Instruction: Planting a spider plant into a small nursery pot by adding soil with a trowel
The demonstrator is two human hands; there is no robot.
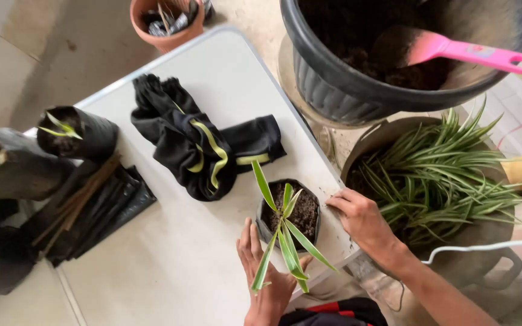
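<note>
Seemingly, our open left fingers [250,238] and right fingers [341,200] flank the small grow bag [289,212] near the desk [176,259] edge, where a nudge could tip soil out.

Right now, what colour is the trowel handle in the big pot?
Bright pink; the trowel handle shows best in the head view.

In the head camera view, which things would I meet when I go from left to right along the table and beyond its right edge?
Small black grow bag with a seedling → black cloth with yellow stripes → left hand → soil-filled bag with the striped plantlet → right hand → brown pot of spider plants.
</note>
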